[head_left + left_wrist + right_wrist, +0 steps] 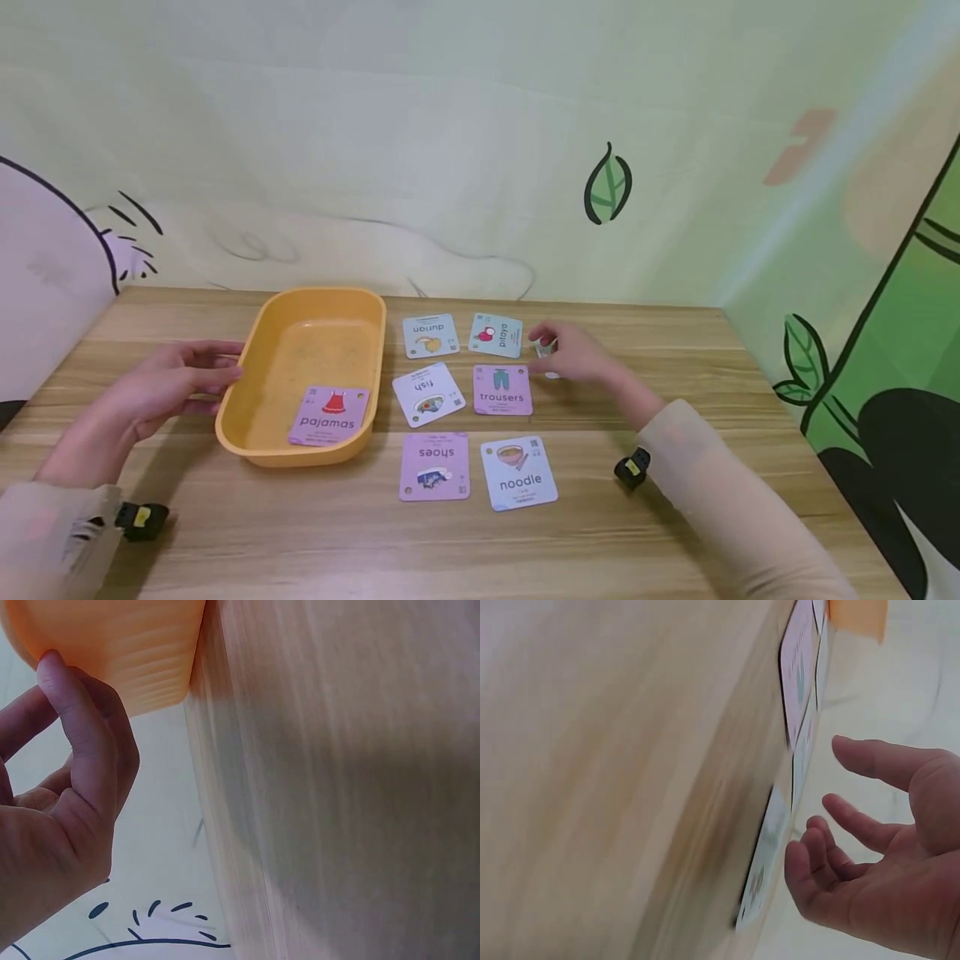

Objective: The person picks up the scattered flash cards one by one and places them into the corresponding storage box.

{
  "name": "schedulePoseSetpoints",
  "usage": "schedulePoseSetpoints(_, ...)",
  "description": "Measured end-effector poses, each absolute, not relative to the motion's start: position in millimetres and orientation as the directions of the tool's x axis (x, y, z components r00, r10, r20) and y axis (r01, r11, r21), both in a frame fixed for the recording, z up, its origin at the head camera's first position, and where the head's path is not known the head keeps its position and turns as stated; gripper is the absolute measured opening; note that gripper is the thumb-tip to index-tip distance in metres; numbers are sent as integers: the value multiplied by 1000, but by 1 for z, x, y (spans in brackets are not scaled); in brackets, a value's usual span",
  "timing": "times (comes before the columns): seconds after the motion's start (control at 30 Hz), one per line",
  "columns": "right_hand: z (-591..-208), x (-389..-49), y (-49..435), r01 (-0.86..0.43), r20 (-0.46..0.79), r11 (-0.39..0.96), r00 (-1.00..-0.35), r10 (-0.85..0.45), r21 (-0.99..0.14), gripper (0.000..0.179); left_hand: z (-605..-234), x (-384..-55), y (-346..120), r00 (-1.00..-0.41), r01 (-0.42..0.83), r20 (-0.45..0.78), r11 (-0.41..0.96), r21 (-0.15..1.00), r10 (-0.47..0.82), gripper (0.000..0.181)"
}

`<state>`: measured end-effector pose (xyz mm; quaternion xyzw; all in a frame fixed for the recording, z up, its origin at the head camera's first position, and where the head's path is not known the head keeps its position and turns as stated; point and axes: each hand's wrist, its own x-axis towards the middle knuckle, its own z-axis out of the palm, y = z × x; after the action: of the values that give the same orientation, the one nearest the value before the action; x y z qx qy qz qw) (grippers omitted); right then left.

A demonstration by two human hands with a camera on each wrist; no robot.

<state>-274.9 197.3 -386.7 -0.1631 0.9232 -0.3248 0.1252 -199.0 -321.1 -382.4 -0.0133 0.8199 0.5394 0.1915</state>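
Observation:
At the tray's left side, my left hand (176,379) holds the rim of a yellow-orange plastic tray (228,400) with bent fingers. In the left wrist view, a fingertip (51,671) touches the tray's outer wall (142,656) near the rim. A purple pajamas card (328,417) lies inside the tray. My right hand (573,354) is over a pale card (546,354), mostly hidden in the head view. From the right wrist, that card (763,859) lies flat on the table, apart from the spread, loosely bent fingers.
Between tray and right hand lie a durian card (430,335), a pitaya card (496,335), a fish card (428,394), a trousers card (502,390), a shoes card (434,467) and a noodle card (519,472). Behind the wooden table (337,533) hangs a printed backdrop (465,150).

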Motion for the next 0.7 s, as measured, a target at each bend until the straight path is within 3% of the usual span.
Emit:
schedulePoseSetpoints(0.5, -389, -287, 225, -197, -186, 892, -938, -292, -407, 80, -382, -199, -320, -928, -223, -319, 401, 889, 192, 66)
schedulePoseSetpoints(0.7, -389, -290, 231, -163, -195, 924, -951, -241, -347, 85, -382, -199, -321, -928, -227, -319, 391, 892, 191, 66)
